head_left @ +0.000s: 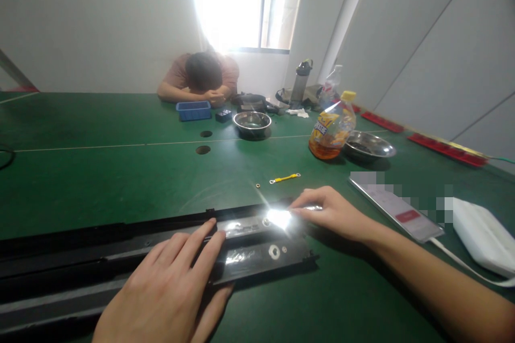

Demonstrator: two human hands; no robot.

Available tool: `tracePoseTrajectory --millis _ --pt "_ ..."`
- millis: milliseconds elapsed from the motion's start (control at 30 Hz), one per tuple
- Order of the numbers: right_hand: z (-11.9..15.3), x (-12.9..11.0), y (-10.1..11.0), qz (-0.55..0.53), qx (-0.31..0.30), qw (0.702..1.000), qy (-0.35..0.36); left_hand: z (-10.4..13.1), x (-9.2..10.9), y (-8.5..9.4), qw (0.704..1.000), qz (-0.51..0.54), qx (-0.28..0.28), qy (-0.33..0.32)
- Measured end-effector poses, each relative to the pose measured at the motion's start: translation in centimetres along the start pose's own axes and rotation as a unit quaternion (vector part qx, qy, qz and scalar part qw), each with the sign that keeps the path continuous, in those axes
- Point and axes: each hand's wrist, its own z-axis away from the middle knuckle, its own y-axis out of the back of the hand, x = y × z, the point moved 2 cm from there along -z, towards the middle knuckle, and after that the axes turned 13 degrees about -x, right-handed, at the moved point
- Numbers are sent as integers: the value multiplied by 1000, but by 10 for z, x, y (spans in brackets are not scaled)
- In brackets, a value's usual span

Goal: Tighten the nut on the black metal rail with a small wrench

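A long black metal rail (257,268) lies across the near left of the table. It has channels, a shiny clear film and small round holes at its right end. My left hand (169,273) rests over it, fingers across the top and thumb at its near edge. At the far right corner of the rail, my right hand (328,211) is closed in a pinch. Something silvery shows between its fingers, but glare hides what it is. Just beyond the rail lie a short yellow cable with ring terminals (286,178) and a small brass-coloured nut or ring (258,186).
At right are a phone (396,209) on a white cable, a white block (483,236), a drink bottle (328,131) and a steel bowl (380,146). Farther back are another steel bowl (252,127), a blue bin (193,112) and a person (201,77) leaning on the table.
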Motion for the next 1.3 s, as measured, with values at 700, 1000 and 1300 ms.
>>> tracePoseTrajectory --millis 700,1000,1300 --pt "0 2 -1 -9 7 1000 0 -2 0 -1 1000 8 0 2" --pt "1 3 1 -9 2 1000 6 1 -1 -1 1000 1 7 -2" --pt "0 3 0 -7 3 1000 10 0 0 -1 1000 0 2 0"
